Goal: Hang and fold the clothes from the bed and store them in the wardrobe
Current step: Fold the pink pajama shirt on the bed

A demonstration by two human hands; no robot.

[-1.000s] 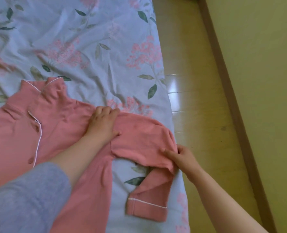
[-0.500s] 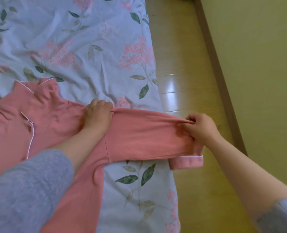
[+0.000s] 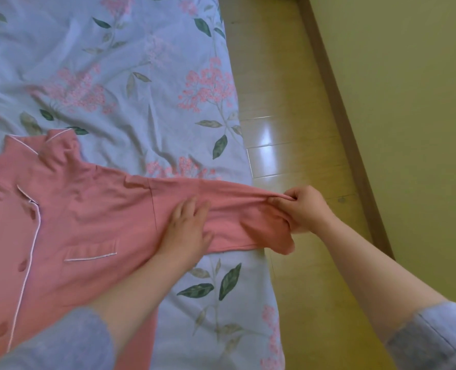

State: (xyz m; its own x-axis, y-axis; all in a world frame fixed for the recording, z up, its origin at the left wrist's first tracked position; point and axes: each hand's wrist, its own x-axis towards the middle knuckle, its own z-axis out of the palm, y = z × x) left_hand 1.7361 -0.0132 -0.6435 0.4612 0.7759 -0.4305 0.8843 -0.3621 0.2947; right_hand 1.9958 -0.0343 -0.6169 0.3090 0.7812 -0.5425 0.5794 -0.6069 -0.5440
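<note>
A pink pyjama shirt (image 3: 83,217) with white piping, buttons and a chest pocket lies front up on the bed (image 3: 131,84), which has a pale blue floral cover. Its sleeve (image 3: 237,217) stretches straight out to the right, past the bed's edge. My left hand (image 3: 188,227) lies flat on the sleeve just right of the shoulder seam, fingers straight. My right hand (image 3: 305,209) grips the cuff end of the sleeve over the floor, holding it taut.
The bed's right edge runs down the middle of the view. Beside it is a strip of glossy wooden floor (image 3: 283,108), bounded on the right by a brown skirting board (image 3: 339,108) and a yellow-green wall (image 3: 408,102).
My right hand has pulled the folded sleeve straight out to the right, past the bed edge. My left hand slid from the shoulder onto the sleeve and flattened.
</note>
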